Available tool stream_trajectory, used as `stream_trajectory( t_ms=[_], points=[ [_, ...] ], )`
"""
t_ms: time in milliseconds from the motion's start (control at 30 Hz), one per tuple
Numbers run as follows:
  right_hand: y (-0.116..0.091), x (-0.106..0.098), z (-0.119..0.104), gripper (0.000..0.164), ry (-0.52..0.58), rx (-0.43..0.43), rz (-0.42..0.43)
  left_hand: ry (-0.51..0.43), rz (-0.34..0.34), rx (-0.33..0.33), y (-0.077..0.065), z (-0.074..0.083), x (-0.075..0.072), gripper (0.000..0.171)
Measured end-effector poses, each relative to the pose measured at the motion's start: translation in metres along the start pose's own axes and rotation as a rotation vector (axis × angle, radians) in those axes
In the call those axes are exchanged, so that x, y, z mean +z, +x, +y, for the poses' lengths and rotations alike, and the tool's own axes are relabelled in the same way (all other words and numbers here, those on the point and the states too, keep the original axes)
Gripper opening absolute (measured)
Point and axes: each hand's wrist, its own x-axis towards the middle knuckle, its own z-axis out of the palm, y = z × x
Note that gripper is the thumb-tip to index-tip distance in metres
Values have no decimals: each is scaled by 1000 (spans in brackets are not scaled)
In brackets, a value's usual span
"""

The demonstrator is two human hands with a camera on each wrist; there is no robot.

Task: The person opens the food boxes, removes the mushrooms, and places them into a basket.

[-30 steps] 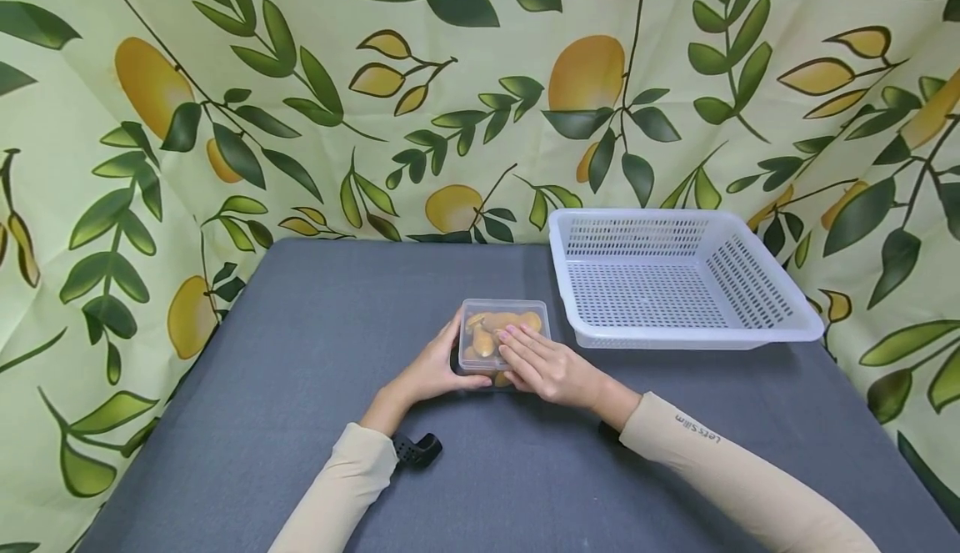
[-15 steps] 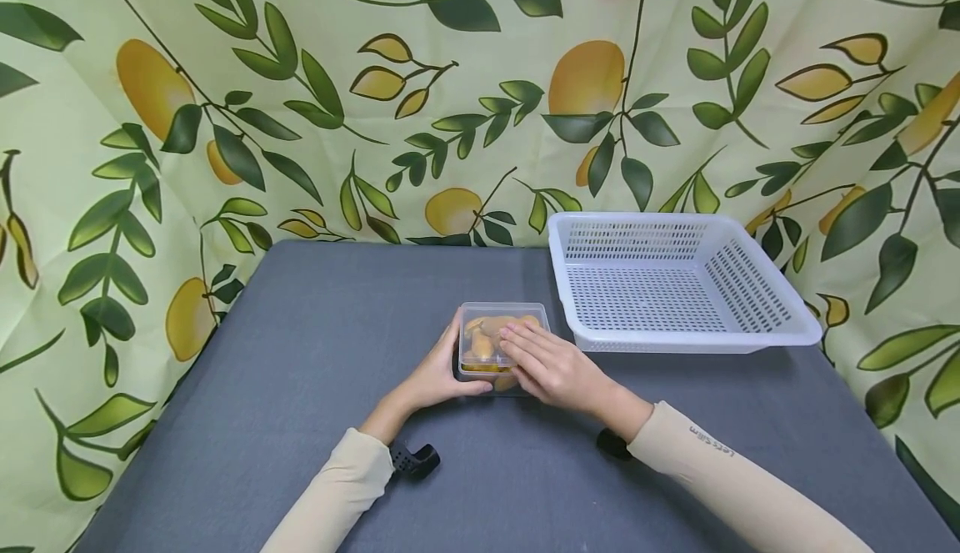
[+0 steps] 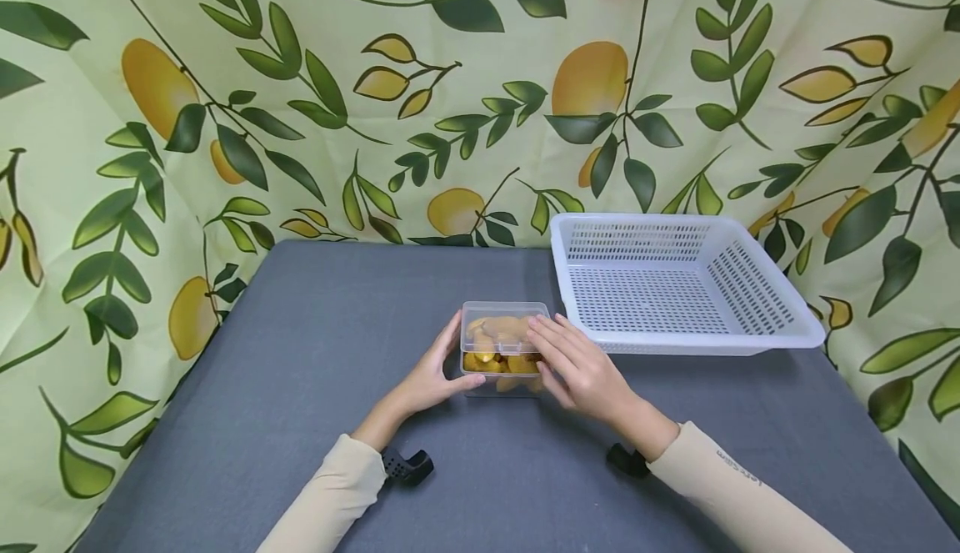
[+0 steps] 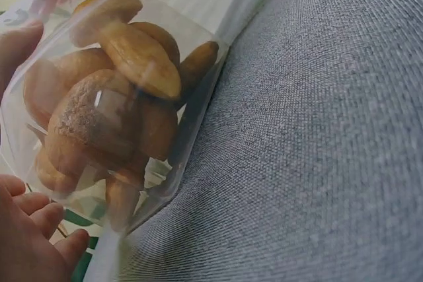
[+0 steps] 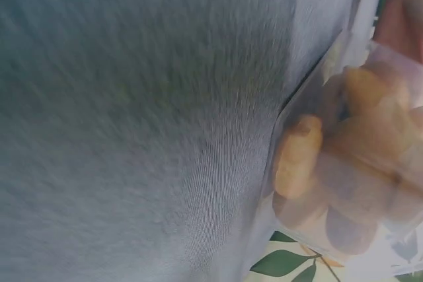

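Observation:
A clear square plastic box (image 3: pixel 498 384) full of brown-yellow, mushroom-like pieces (image 4: pixel 99 117) stands on the table in front of me. Its clear lid (image 3: pixel 480 309) is raised at the front edge, and bright yellow pieces show through the gap. My left hand (image 3: pixel 429 379) holds the box at its left side, thumb at the front corner and fingers along the wall. My right hand (image 3: pixel 581 369) is at the right edge of the lid, fingers over its top and thumb lower at the front corner. Through the box wall in the right wrist view, more pieces (image 5: pixel 297 156) show.
A white perforated plastic basket (image 3: pixel 577 339) stands behind and to the right, close to my right hand. The grey cloth-covered table (image 3: pixel 337 303) ends at a leaf-and-fruit patterned curtain (image 3: pixel 450 161). Black wrist cameras (image 3: pixel 408 468) hang under both wrists.
The lid's front edge has risen from the box, opening a gap at the front. My right hand has slid from the lid's top to its right edge; the left hand stays put.

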Motion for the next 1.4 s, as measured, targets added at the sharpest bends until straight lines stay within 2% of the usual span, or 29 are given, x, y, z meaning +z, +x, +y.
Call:
stream_trajectory(
  t_ms=[133, 300, 600, 967, 1400],
  points=[
    [-4, -10, -6, 33, 23, 5, 24, 9, 10, 9, -1, 1, -1, 93],
    [-10, -14, -14, 32, 15, -23, 35, 19, 13, -14, 0, 2, -1, 89],
    [-20, -15, -28, 34, 1, -24, -20, 14, 13, -24, 0, 3, -1, 89],
    [-22, -12, -34, 38, -7, 52, -74, 52, 13, 6, -1, 3, -1, 86],
    [-8, -8, -28, 39, -39, 120, -26, 192, 30, 26, -3, 5, -1, 84]
  ],
)
